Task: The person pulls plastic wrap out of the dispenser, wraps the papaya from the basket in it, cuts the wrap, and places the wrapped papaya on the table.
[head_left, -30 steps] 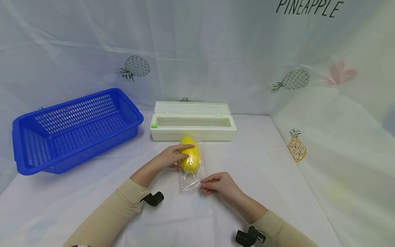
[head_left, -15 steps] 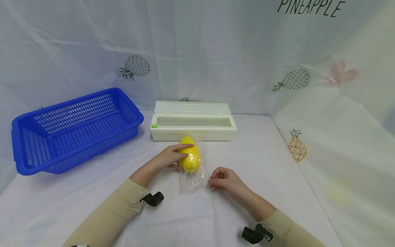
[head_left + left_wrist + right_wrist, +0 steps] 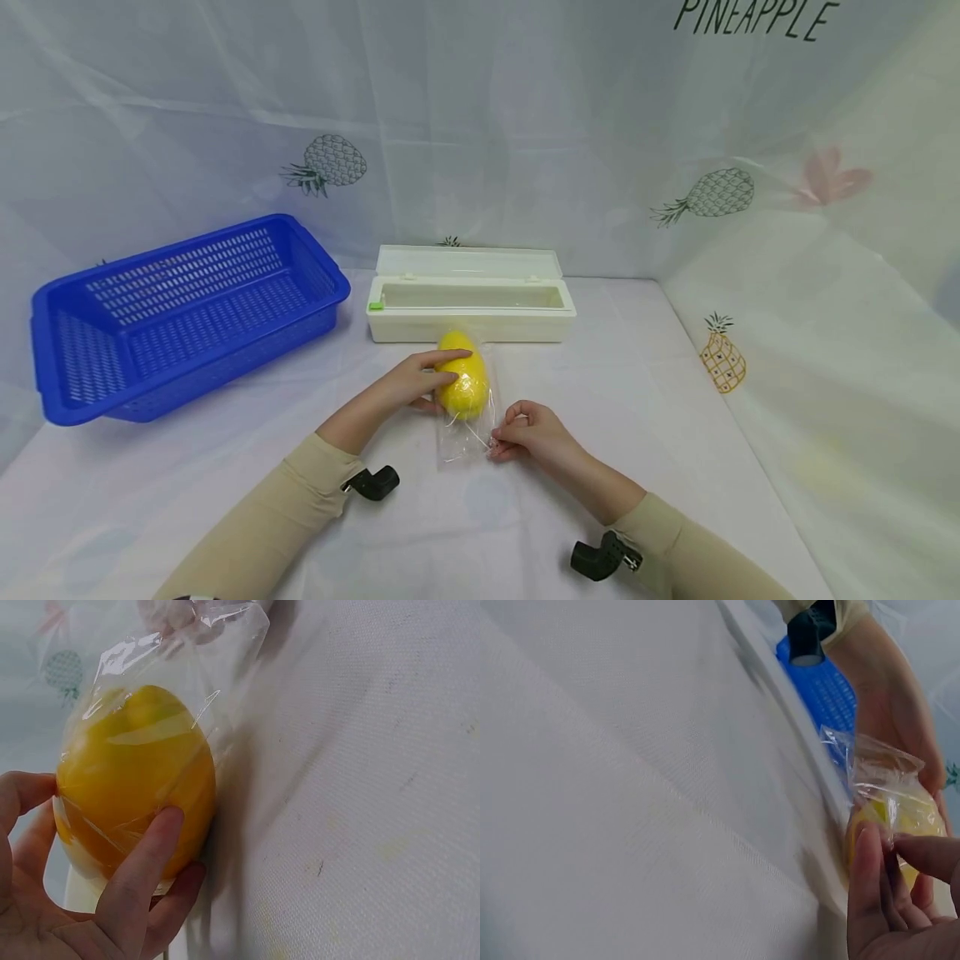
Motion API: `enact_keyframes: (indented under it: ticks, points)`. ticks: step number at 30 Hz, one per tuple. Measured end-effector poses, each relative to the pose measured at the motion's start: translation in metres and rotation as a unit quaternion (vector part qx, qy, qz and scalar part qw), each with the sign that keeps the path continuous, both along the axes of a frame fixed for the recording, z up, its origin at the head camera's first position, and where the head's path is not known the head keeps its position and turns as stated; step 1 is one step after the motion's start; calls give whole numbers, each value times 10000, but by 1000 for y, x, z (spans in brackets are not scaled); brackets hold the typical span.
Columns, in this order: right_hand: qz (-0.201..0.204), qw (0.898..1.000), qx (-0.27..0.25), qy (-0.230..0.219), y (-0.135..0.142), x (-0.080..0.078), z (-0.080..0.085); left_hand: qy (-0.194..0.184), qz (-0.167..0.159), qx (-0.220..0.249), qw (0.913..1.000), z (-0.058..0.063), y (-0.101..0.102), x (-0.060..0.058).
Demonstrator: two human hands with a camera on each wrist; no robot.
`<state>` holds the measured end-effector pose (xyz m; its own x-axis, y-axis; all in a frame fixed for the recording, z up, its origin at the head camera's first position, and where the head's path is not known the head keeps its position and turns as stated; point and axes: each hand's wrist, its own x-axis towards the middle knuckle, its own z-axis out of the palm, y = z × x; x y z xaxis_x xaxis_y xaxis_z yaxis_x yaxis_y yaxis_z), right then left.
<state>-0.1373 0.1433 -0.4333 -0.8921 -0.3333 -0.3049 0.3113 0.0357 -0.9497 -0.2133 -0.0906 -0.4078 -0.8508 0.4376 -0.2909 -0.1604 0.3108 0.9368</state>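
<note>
In the head view a smooth yellow fruit (image 3: 467, 387), oval and narrower at its far end, lies inside a clear plastic bag (image 3: 456, 450). My left hand (image 3: 408, 382) grips it through the bag from the left. The left wrist view shows these fingers (image 3: 142, 862) spread round the yellow fruit, with faint lobes at its end facing the camera. At the bag's near right edge, my right hand (image 3: 534, 433) pinches the film between thumb and fingertips. In the right wrist view, gathered film (image 3: 891, 825) shows at those fingertips.
Just beyond the fruit stands a long white box (image 3: 471, 325) with its lid raised and a green tab at its left end. A blue perforated basket (image 3: 217, 379) sits at the left. A pineapple-print cloth (image 3: 510, 150) hangs behind the white-covered table (image 3: 637, 417).
My right hand drew off the bag's edge to the right, then came back to its near right side and pinches the film again. The left hand and the fruit stay in place.
</note>
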Motion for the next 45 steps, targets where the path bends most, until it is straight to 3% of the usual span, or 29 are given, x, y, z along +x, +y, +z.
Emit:
enact_keyframes:
  ticks: [6,13,19,23,26,27,29,31,34,35,36,38,40,42,44,45]
  points:
    - [341,9989,128,294,8,1,0,2,22,-9,10000,0,0,1]
    - [934,9891,626,946,13,-1,-2,51,9,-129,9999,1,0,-1]
    - [1423,9814,505,1183,17,-2,1,-2,-1,-128,9999,1,2,-2]
    - [1850,9706,506,1455,23,-6,2,10,-30,-150,9999,1,2,-3]
    - [2031,9559,612,2033,28,-10,2,23,-109,-126,9999,0,1,-3]
    - [2068,9478,707,2323,29,-12,2,15,-128,-103,9999,0,1,-4]
    - [2182,9166,1012,3193,30,-16,2,22,-177,-39,9998,0,0,-4]
    - [2277,8626,1431,4285,29,-20,2,9,-194,24,9998,0,-1,-4]
    - [2193,7543,2080,5828,26,-28,1,-1,-194,87,9998,0,-2,-5]
    - [2131,7232,2234,6178,25,-30,2,-11,-187,102,9998,0,-2,-5]
    - [2086,6989,2336,6430,25,-32,2,-10,-190,112,9998,0,-2,-5]
    - [2051,6647,2445,6755,24,-34,3,-13,-193,113,9997,0,-2,-5]
    - [2070,6474,2459,6911,24,-36,3,-6,-197,103,9998,0,-1,-5]
    - [2086,6400,2417,6989,23,-37,3,-33,-160,81,9998,0,-1,-5]
    - [2121,6499,2305,6925,22,-37,3,-44,-97,41,9999,0,0,-5]
    - [2161,6614,2234,6826,22,-37,4,-1,-110,17,9999,1,0,-4]
